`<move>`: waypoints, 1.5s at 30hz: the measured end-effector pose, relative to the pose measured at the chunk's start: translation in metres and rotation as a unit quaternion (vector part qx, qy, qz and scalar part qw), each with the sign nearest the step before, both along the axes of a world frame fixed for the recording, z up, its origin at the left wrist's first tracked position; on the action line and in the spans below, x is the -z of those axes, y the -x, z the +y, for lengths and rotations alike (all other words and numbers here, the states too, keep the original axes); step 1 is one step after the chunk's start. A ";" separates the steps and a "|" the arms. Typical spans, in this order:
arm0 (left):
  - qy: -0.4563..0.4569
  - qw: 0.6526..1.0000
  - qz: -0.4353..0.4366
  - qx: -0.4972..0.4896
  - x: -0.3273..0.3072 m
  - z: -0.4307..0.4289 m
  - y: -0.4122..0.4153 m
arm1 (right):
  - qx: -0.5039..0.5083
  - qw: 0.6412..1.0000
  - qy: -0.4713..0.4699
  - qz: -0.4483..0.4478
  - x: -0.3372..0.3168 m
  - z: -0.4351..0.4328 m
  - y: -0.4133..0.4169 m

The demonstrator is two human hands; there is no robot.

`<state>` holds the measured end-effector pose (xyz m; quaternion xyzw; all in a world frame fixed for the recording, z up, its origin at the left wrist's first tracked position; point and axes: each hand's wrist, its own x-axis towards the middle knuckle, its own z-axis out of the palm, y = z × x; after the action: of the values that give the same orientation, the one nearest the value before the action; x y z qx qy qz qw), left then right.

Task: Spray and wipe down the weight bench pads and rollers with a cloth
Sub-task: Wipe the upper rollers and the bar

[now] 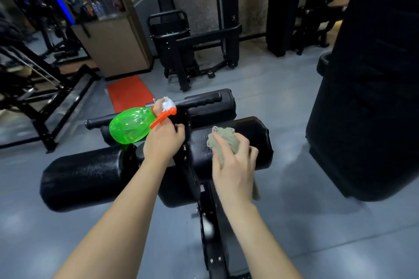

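Pressing a bunched grey-green cloth [223, 140] onto the right roller [256, 129], the right hand [234, 165] is spreading its fingers over the fabric and bending them lightly round it. A tail of the cloth is hanging out beneath the palm at 5 o'clock. The roller's black surface is shining wet just at 9 o'clock of the cloth.

The left hand [163, 140] is gripping a spray bottle [131, 125] by its neck, fingers curled tight, one finger reaching up over the white spray head. The bottle is lying on its side in the air, its green body pointing toward 9 o'clock and its orange trigger sitting against the knuckles.

The left roller [86, 176] is lying at 7 o'clock of the bottle, untouched by either hand. A far pad [215, 113] is sitting at 12 o'clock of the cloth, behind two black grip bars. The bench frame [213, 244] is running down between the forearms toward 6 o'clock. An orange mat [129, 93] is lying on the grey floor at 12 o'clock of the bottle, and a tall black pad [374, 86] is filling the 3 o'clock side.
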<state>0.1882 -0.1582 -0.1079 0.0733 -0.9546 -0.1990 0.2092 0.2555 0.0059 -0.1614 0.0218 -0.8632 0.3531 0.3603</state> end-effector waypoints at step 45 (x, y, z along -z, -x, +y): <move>-0.030 0.999 0.014 0.009 0.008 -0.017 0.010 | 0.041 0.996 0.074 0.005 -0.006 0.008 0.009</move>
<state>0.1783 -0.1755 -0.1156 0.0677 -0.9458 -0.2302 0.2187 0.2461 0.0141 -0.1554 -0.0387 -0.8328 0.4010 0.3796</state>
